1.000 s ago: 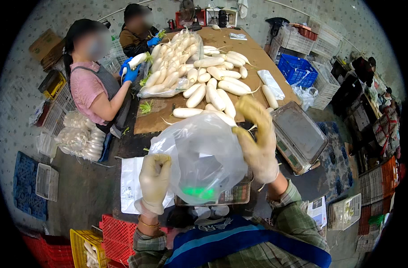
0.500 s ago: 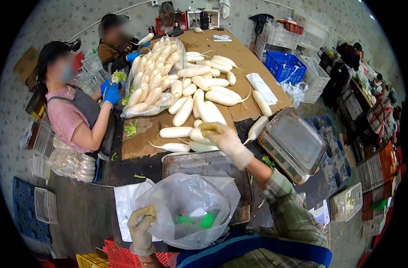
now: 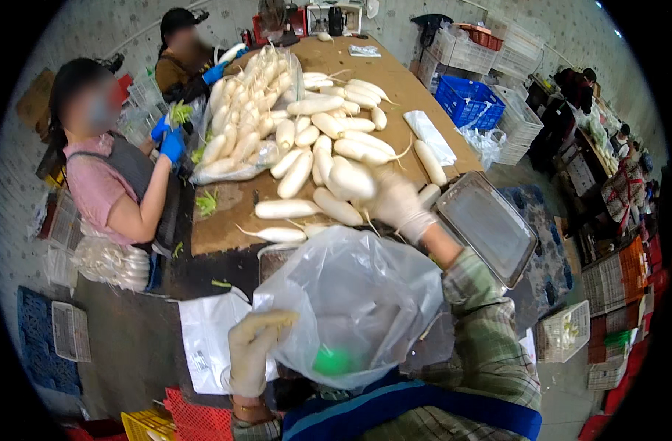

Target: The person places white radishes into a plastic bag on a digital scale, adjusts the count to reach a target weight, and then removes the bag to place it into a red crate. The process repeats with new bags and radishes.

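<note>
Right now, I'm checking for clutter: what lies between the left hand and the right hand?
In the head view, a clear plastic bag, mouth open, lies between the left hand and the right hand.

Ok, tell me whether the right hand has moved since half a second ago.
Yes: the right hand has moved forward and slightly rightward, judged against the right-hand metal tray.

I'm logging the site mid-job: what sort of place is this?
Probably a vegetable packing room: white radishes are heaped on a worktable, with an open plastic bag at its near end and stacked white crates beyond.
</note>
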The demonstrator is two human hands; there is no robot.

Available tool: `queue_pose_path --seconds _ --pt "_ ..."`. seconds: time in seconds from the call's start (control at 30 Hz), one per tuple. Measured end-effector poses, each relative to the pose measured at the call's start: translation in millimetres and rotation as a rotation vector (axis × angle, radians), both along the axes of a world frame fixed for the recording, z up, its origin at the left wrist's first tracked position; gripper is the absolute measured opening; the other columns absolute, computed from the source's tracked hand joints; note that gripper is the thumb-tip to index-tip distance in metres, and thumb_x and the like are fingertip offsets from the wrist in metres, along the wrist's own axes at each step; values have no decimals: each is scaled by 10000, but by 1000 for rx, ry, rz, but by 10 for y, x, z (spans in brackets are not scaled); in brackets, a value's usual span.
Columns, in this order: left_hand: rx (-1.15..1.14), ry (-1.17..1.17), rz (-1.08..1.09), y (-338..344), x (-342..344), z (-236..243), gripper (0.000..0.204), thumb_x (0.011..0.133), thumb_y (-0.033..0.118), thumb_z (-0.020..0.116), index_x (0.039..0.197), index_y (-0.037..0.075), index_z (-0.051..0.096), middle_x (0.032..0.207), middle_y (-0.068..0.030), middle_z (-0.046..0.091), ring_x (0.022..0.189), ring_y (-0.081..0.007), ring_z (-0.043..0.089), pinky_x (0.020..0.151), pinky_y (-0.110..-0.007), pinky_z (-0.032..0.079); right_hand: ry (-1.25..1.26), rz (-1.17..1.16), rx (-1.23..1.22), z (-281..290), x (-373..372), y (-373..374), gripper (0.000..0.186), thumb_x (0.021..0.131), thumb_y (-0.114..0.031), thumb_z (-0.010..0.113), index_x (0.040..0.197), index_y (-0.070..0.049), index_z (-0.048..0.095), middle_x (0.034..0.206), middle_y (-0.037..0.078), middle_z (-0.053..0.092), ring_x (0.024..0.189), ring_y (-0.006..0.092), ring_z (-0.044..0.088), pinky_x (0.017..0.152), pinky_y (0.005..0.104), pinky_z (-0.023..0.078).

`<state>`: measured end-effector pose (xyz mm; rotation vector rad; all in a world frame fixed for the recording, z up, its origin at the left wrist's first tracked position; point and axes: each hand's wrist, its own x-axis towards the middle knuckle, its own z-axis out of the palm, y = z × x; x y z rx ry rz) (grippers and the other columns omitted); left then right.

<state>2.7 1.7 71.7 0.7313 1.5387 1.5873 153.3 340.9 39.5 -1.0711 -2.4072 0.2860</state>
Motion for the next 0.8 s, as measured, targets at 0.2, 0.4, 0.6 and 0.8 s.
queue_pose_path --seconds 0.2,0.4,0.6,0.8 --pt "62 -57 -44 171 102 -124 178 854 -57 589 969 -37 722 1036 -117 710 935 -153 651 844 -258 512 1015 213 -341 1424 731 -839 899 727 -377 843 1419 -5 407 1254 134 604 1068 211 634 898 349 539" --pt "163 -54 -63 114 14 -158 186 861 -60 551 950 -35 712 988 -125 710 878 -157 651 826 -266 515 681 408 -489 947 629 -1886 754 739 -171 836 1371 -19 455 1326 147 557 1212 238 557 1020 385 473" --pt "275 -65 161 -98 -339 -214 230 805 -21 556 1001 -31 676 1038 -159 684 745 -133 608 665 -241 475 20 513 -349 -326 97 -1786 821 690 -216 840 1382 -20 443 1269 224 566 1179 349 564 1003 426 457" --pt "302 -253 -14 12 -325 -24 485 796 15 532 1275 -23 596 1335 -187 586 711 -82 598 572 -171 426 -256 619 -79 -450 32 -1510 669 764 -276 783 1310 6 519 1153 228 634 1057 365 622 906 416 504"
